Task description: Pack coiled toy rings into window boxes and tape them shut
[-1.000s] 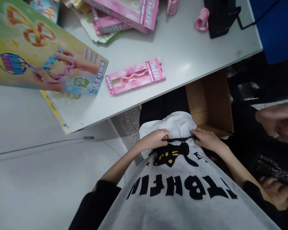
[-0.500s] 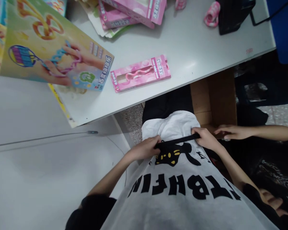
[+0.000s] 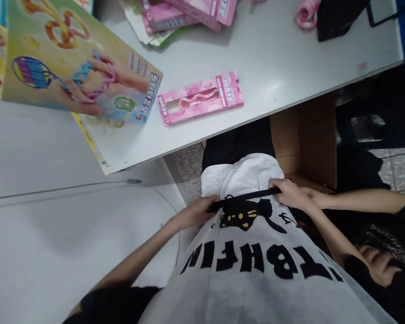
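Observation:
A black strap [image 3: 245, 197] is stretched across the front of my white printed shirt [image 3: 219, 177]. Its left end is gripped by my left hand [image 3: 200, 210], closed at the left side of my waist. My right hand [image 3: 287, 191] pinches the strap on the other side, a little higher in the view. Where the strap runs beyond my fingers is hidden. Right behind my right hand is another person's hand [image 3: 316, 196], its fingers partly covered by mine; I cannot tell whether it touches the strap.
On the white table [image 3: 263, 63] lies a pink box [image 3: 200, 99] with a twisty toy in its window. A large printed box [image 3: 97, 72] stands at left. Stacked pink boxes [image 3: 195, 13], a pink twisted piece [image 3: 307, 14] and a black object [image 3: 335, 18] are behind. An open cardboard box [image 3: 315, 139] sits below.
My left hand has moved left and drawn the strap's end outward. The other person's hand has come left, close behind my right hand. The view has shifted slightly.

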Demonstrator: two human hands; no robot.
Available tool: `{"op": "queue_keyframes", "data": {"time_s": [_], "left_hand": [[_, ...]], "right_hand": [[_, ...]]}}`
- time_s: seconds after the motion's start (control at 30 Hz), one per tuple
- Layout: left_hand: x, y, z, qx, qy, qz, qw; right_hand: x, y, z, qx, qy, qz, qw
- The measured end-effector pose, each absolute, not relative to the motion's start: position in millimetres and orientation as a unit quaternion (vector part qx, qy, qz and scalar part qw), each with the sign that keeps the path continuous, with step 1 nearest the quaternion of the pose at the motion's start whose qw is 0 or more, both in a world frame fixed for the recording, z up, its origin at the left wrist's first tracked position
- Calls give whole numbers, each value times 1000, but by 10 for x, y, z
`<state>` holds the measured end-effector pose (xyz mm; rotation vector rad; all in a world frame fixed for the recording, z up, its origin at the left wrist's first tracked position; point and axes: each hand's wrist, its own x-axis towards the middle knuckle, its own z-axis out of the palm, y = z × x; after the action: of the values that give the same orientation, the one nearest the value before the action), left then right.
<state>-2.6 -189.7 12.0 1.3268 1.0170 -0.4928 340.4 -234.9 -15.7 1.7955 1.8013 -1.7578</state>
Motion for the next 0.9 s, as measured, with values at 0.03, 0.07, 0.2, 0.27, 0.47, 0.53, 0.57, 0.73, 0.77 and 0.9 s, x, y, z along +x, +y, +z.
{"op": "queue_keyframes", "data": {"time_s": [0.03, 0.07, 0.2, 0.27, 0.47, 0.53, 0.57, 0.73, 0.77, 0.9], "left_hand": [[-47, -1918, 124, 571, 447, -221, 652], [-70, -1942, 126, 560, 448, -222, 661], [-168, -2052, 100, 526, 464, -224, 677], [-212, -2107, 66, 516, 474, -237, 674], [-297, -2174, 0, 517, 468, -256, 670], [-327, -2155, 11, 515, 455, -257, 679], [-345, -2138, 20, 515, 448, -257, 684], [-442, -1973, 84, 511, 438, -252, 695], [-458, -1930, 99, 511, 442, -247, 694], [-486, -1829, 129, 503, 448, -233, 702]], "right_hand": [[3420, -2348, -152, 582, 580, -569, 24], [3437, -2347, -147, 581, 579, -571, 23], [3463, -2321, -131, 576, 582, -573, 29], [3448, -2295, -113, 573, 607, -547, 56], [3412, -2216, 7, 532, 685, -481, 129], [3424, -2199, 34, 529, 673, -499, 137], [3432, -2193, 39, 528, 666, -508, 138], [3476, -2172, 20, 516, 653, -542, 119], [3483, -2170, 17, 515, 650, -548, 114], [3491, -2173, 20, 522, 636, -557, 116]]}}
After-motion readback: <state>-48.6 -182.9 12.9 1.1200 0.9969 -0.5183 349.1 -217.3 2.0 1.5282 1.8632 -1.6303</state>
